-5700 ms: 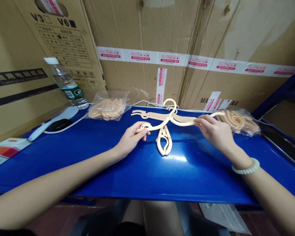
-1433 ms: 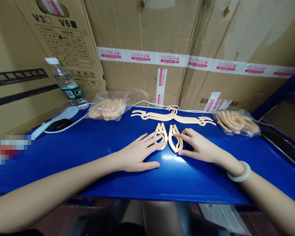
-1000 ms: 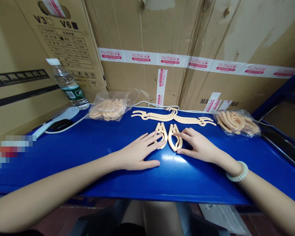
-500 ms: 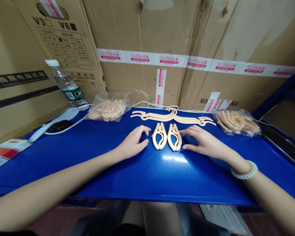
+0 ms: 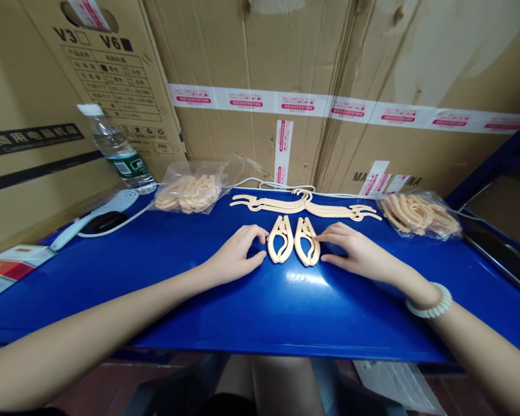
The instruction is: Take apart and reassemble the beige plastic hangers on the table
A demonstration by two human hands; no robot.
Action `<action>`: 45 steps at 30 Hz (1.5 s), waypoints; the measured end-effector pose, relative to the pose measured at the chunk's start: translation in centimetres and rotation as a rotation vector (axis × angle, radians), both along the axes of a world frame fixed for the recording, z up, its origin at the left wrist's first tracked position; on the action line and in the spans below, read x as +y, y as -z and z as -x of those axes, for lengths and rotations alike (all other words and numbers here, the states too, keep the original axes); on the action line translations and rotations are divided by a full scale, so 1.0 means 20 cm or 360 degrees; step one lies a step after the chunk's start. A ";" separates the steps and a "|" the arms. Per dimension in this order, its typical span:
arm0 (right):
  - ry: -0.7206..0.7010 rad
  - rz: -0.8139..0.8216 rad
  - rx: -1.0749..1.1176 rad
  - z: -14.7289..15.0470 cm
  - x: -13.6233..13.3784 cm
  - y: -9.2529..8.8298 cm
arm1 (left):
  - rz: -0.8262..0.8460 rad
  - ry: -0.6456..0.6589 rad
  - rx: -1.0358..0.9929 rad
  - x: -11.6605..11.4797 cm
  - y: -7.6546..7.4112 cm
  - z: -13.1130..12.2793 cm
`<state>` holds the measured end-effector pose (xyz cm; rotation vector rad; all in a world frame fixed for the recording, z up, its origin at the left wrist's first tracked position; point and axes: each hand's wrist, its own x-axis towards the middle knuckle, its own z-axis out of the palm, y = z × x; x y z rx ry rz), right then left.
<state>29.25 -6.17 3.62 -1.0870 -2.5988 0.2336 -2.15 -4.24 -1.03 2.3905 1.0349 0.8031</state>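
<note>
From where I stand, both hands are loose, holding nothing: the left hand [image 5: 236, 254] has thumb and fingers parted just beside one folded hanger [image 5: 290, 242], and whether a fingertip touches it I cannot tell. The right hand [image 5: 359, 248] is unclenched too, its index finger at the edge of the second folded hanger [image 5: 299, 242], thumb just beside it. So the pair lies flat on the blue table [image 5: 251, 323], between the two grips.

Just beyond them, the opened hangers [image 5: 281, 205] lie across the way, and behind those the cartons [image 5: 260, 138] wall off the far side. Past the left hand sits a bag [image 5: 190, 188] of hanger parts, with the bottle [image 5: 120, 151], brush [image 5: 112, 203] and paper box [image 5: 15, 264] farther out. Past the right hand lies another bag [image 5: 418, 215], then a dark slab [image 5: 498, 260] at the table's edge
</note>
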 end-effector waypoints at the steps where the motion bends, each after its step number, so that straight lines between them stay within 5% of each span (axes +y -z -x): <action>1: 0.0000 0.0002 0.0004 0.00 0.00 0.00 | 0.0001 -0.0004 -0.0002 0.00 0.00 0.00; 36: 0.0068 0.0037 -0.0101 0.01 -0.01 0.01 | -0.0002 -0.0082 -0.0177 0.01 0.00 0.00; 45: 0.0277 -0.0184 -0.0122 -0.16 0.11 0.03 | 0.0092 -0.0125 -0.0365 0.03 0.02 0.01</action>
